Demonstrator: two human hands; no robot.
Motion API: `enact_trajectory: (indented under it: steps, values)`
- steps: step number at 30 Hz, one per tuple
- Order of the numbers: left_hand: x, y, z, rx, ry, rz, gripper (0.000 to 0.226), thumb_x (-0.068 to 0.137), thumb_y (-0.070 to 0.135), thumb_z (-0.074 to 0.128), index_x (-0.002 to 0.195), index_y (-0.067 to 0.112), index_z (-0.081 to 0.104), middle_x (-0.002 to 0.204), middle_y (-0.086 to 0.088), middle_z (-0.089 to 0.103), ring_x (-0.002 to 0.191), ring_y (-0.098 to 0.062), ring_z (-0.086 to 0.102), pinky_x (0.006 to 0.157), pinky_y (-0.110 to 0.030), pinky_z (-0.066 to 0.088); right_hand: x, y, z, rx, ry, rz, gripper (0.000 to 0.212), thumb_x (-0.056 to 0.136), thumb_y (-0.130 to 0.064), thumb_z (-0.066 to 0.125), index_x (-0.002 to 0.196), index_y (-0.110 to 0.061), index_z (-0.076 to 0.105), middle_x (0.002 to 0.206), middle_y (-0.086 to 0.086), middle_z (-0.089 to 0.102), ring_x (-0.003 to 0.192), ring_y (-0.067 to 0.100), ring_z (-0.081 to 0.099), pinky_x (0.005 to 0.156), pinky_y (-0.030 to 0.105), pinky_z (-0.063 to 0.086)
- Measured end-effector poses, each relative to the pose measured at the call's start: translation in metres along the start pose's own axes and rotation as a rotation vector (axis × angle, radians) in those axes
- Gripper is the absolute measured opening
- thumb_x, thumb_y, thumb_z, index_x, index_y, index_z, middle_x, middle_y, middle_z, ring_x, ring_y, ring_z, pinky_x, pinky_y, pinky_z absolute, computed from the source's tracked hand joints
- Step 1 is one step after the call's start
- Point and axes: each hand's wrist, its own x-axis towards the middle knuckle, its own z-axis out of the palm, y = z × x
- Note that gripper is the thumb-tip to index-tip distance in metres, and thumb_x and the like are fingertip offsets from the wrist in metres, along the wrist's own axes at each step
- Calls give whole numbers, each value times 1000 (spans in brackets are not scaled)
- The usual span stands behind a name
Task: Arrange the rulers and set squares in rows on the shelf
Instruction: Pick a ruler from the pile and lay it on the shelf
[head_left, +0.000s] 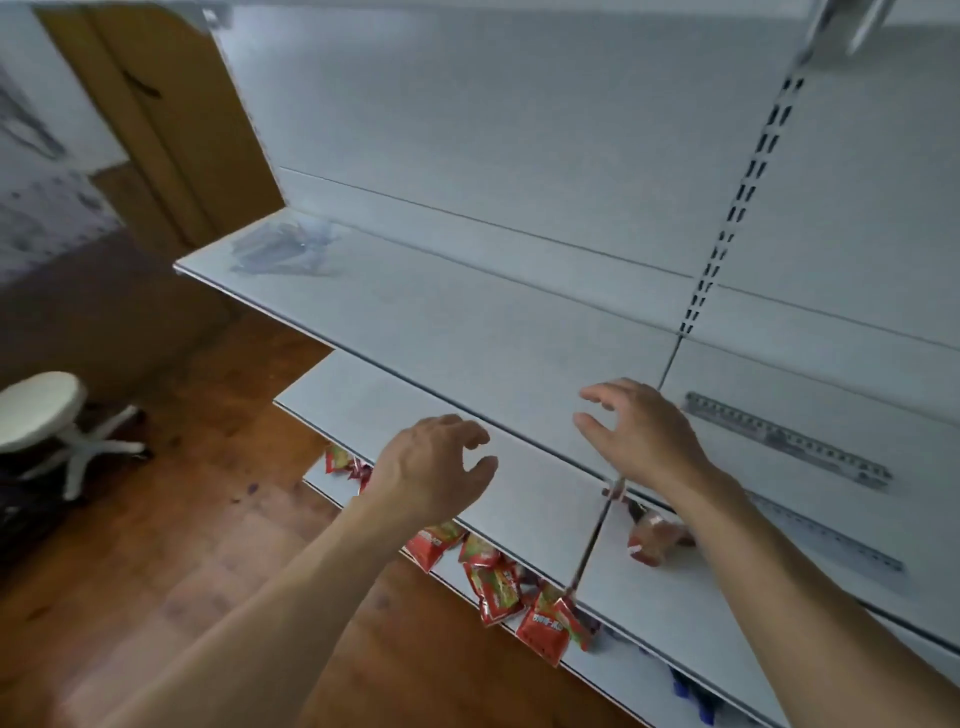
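Left hand and right hand hover empty, fingers spread; the metal ruler lies just right of the right hand, lengthwise along the shelf

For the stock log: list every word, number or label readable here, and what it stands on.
Nothing reads clearly.
On the red snack packets: pale characters, too blurred to read.
On the upper ruler: scale marks, numbers too small.
On the lower ruler: likewise.
On the clear set squares: nothing legible.
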Motion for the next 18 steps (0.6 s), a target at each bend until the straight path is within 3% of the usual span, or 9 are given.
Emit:
enact_trajectory:
  steps: [6,13,18]
  values:
    - [-25,-130,-57,65,96,-124,39,90,53,47,122,34,58,117,14,61,100,-8,58,69,-20,40,60,-137,58,14,-31,-76,36,91,-42,54,122,-25,60,123,-6,57,114,15,52,89,29,41]
    - [-37,-259,-109,112,146,-241,41,90,53,46,123,32,58,119,12,62,105,-12,58,81,-28,52,114,-269,109,20,-85,-156,35,90,-41,54,121,-26,61,122,-5,58,112,17,53,90,31,44]
    - [-13,-316,-119,49,158,-278,44,86,61,47,120,35,59,115,15,62,101,-9,59,76,-28,54,159,-305,136,-3,-122,-167,35,90,-42,54,121,-26,60,122,-6,58,111,15,54,89,32,46]
